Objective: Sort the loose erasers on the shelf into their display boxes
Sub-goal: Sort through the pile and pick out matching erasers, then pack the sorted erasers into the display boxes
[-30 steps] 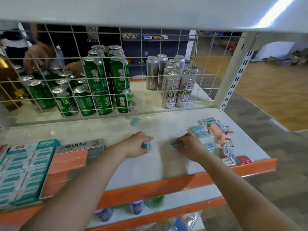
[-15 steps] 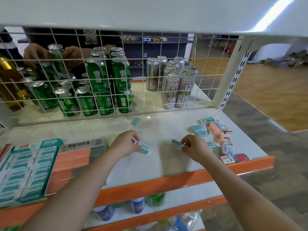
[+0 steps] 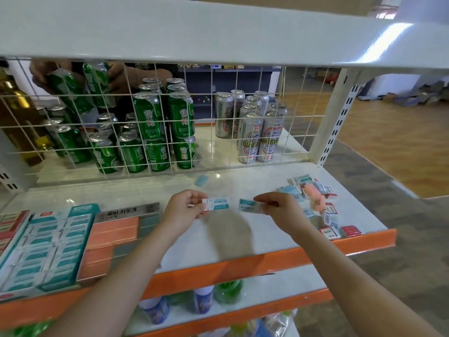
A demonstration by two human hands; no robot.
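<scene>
My left hand (image 3: 185,206) pinches a white eraser with a teal sleeve (image 3: 218,203) just above the white shelf (image 3: 218,239). My right hand (image 3: 279,209) pinches a second teal-sleeved eraser (image 3: 249,205) beside it. A heap of loose erasers (image 3: 315,200), teal, pink and red, lies at the right end of the shelf. One bare pale-blue eraser (image 3: 201,180) lies alone near the wire grid. At the left stand a teal display box (image 3: 46,244) filled with teal erasers and a box of orange-pink erasers (image 3: 114,237).
A white wire grid (image 3: 211,117) backs the shelf, with green cans (image 3: 150,132) and silver cans (image 3: 252,127) behind it. Another person's hands (image 3: 116,76) hold green cans beyond the grid. An orange lip (image 3: 267,260) edges the front. A red-edged box (image 3: 9,227) sits far left.
Both hands have lifted off the shelf, each raising a teal-sleeved eraser. The person behind the grid has picked up green cans.
</scene>
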